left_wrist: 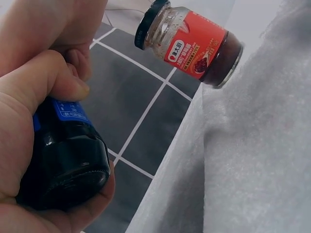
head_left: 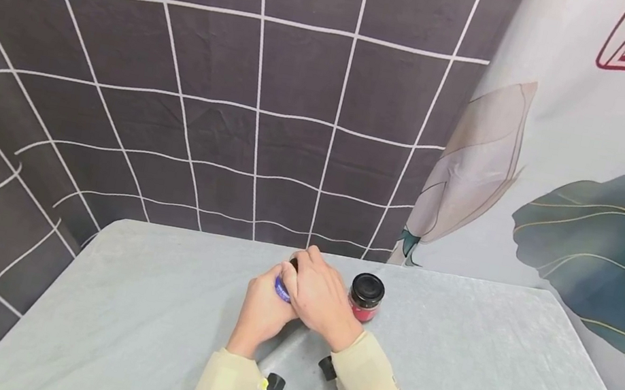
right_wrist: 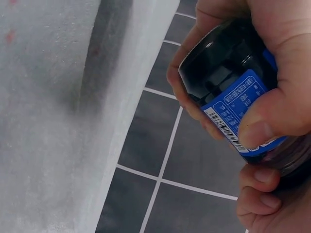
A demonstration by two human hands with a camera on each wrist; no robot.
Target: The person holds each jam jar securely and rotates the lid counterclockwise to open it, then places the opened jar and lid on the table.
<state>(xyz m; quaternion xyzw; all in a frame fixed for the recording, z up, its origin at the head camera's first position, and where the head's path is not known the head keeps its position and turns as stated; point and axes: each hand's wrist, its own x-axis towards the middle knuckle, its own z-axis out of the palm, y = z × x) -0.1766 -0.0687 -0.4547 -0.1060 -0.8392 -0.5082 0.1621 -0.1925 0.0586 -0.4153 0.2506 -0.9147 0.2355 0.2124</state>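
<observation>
Gripped firmly by the left hand [head_left: 261,307], a blue-labelled dark jar [right_wrist: 232,99] is held above the grey tablecloth [head_left: 113,313]; we note the right hand [head_left: 320,291] curled round its upper end. We record a red-labelled jar [head_left: 366,295] standing just beside that hand.

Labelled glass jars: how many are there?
2: a dark, blue-labelled jar gripped by the left hand and right hand; a black-lidded, red-labelled jar on the grey cloth.
</observation>
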